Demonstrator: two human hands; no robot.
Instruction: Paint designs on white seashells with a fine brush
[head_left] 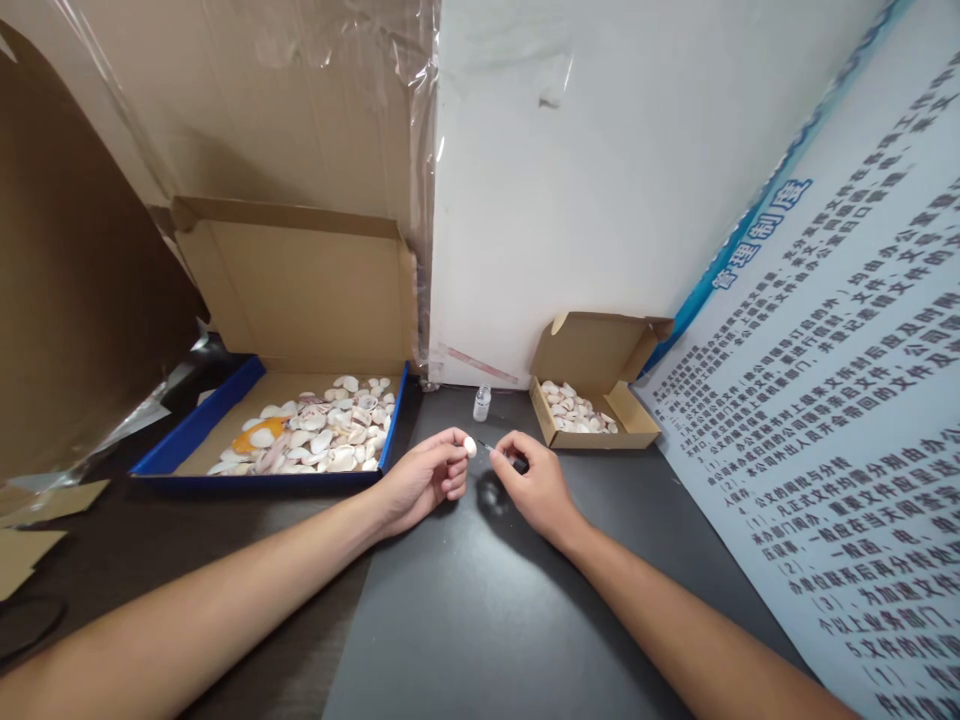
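Observation:
My left hand (427,480) pinches a small white seashell (470,446) between thumb and forefinger, its other fingers curled. Close by on the right, my right hand (532,485) is closed on a thin dark stick (486,446), like a small brush. The stick's tip points at the shell; whether the two touch is too small to tell. Just beyond my fingers, a small clear glass bottle (481,404) with a pale label stands upright. Most of the stick's handle is hidden by my right fingers.
On the left, a blue-edged cardboard box (169,445) with a raised lid holds many seashells (322,440) and an orange piece (259,433). A smaller cardboard box (637,415) with shells stands at right. White board (555,200) and a printed sheet (840,400) bound the dark tabletop (480,620).

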